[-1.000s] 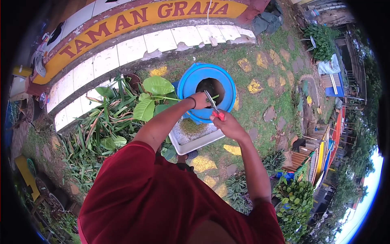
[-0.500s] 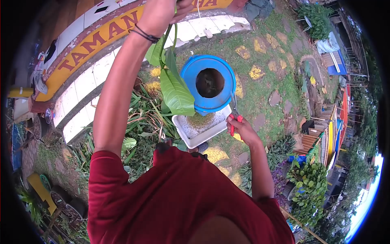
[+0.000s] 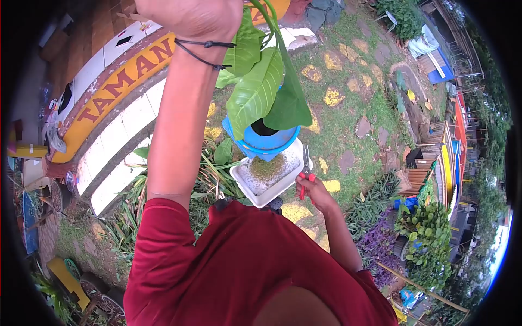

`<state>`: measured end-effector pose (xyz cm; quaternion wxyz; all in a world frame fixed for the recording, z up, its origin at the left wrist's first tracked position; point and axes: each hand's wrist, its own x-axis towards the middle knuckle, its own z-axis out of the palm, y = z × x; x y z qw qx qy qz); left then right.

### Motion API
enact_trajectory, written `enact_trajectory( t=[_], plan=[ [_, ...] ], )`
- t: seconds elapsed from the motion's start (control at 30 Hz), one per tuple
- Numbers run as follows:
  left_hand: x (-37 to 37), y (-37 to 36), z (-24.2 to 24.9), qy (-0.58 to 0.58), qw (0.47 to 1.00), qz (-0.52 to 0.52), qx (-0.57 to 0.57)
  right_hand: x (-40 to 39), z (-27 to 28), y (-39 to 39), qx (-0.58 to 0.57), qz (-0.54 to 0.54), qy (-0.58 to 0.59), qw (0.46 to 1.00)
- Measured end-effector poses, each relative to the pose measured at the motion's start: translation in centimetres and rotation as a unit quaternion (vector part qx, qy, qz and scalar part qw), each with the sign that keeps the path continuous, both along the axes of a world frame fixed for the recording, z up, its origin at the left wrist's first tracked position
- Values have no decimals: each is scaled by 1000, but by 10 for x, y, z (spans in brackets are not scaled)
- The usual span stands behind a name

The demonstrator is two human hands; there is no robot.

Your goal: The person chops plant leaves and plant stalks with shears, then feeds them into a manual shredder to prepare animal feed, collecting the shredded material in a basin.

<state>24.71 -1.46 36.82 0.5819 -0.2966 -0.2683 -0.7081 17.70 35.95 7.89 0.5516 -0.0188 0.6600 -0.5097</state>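
Observation:
My left hand, with dark cords at the wrist, is raised at the top edge; its fingers are mostly out of view. It holds a leafy stem, whose large green leaves hang down beside the wrist. Lower right, my right hand grips red-handled pruning shears, blades pointing up and away from me. Between the hands stands a blue bucket with a dark round opening, partly covered by the leaves. A white tray with pale granules and a greenish-brown clump sits on the near side of the bucket.
Long cut leaves lie on the ground to the left. Beyond them curves a low tiled ledge with yellow lettering. Yellow-painted stones dot the grass on the right, where potted plants also stand.
My left hand and the stem have come closer and lower in view, so the leaves now cover much of the bucket. My right hand with the shears has shifted slightly down and left.

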Motion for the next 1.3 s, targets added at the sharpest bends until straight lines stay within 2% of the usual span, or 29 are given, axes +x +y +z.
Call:
enact_trajectory(
  t=[0.07,0.1,0.2,0.23,0.27,0.3,0.33,0.4,0.53,0.67,0.7,0.83,0.93,1.0,1.1,1.3],
  plan=[
    [-8,9,-7,-48,994,76,55,1,-3,-1,-3,9,1,1000],
    [-17,4,-17,-37,993,101,47,3,-1,-4,-4,0,1,1000],
    [-26,18,-33,-51,994,44,90,2,-3,-5,-8,-10,4,1000],
    [-23,26,-37,160,898,-363,190,2,-6,-4,-11,-9,7,1000],
    [-25,26,-51,159,898,-365,190,2,-8,-3,-12,-10,6,1000],
    [-29,25,-76,17,973,-173,150,2,-10,-3,-11,-13,9,1000],
    [-34,25,-101,-122,987,30,100,-1,-13,-4,-11,-15,13,1000],
    [-36,36,-160,-216,956,1,198,-3,-20,-3,-3,-24,8,1000],
    [-11,63,-290,-355,896,-3,268,-3,-45,1,11,-13,-51,999],
    [22,86,-361,-487,836,50,247,1,-57,-17,-12,8,-124,992],
    [25,86,-366,-537,810,69,224,1,-60,-26,-21,30,-139,990],
    [26,84,-379,-588,778,90,203,-1,-68,-58,12,99,-169,981],
    [20,61,-382,-559,781,129,247,-2,-85,-76,69,147,-172,972],
    [11,48,-376,-532,790,124,280,-5,-100,-86,118,246,-148,950],
    [1,37,-366,-447,826,70,337,-13,-105,-105,156,269,-146,939],
    [-4,27,-360,-475,818,124,301,-21,-88,-121,144,244,-168,944]
  ],
)
